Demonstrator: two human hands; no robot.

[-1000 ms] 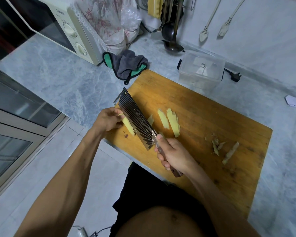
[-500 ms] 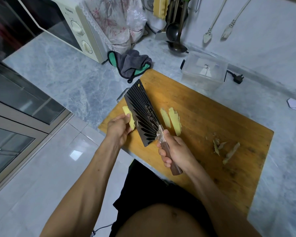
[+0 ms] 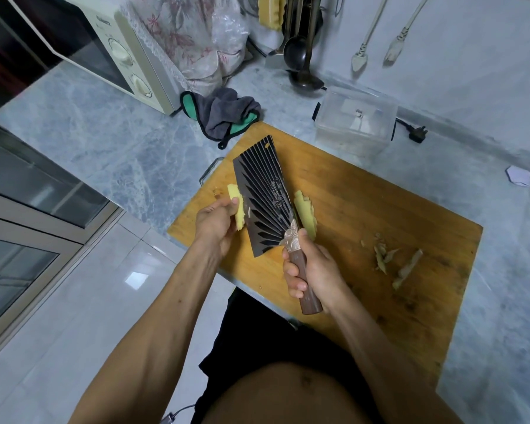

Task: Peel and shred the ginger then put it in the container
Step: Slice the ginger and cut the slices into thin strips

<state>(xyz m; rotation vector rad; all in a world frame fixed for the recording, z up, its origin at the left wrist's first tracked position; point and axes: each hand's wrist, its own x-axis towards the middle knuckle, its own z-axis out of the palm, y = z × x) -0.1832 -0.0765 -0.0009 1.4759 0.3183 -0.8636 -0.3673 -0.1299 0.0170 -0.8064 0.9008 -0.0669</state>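
My left hand [image 3: 214,223] pinches a pale yellow peeled ginger piece [image 3: 237,206] above the left end of the wooden cutting board [image 3: 364,209]. My right hand [image 3: 314,267] grips the brown handle of a dark ribbed cleaver [image 3: 262,194], whose blade lies tilted flat over the board, just right of the held ginger. Cut ginger slices [image 3: 305,214] lie on the board, partly hidden behind the blade. Brown peel scraps [image 3: 393,261] sit to the right. A clear plastic container [image 3: 355,120] stands beyond the board's far edge.
A microwave [image 3: 126,59] stands at the back left with a grey-green cloth [image 3: 227,113] in front of it. Ladles [image 3: 300,53] hang by the wall. A plug [image 3: 416,134] lies right of the container, and a white paper scrap [image 3: 517,180] at the far right.
The cleaver has lifted off the ginger and turned flat, swinging right over the slices. My left hand has raised the ginger piece from the board.
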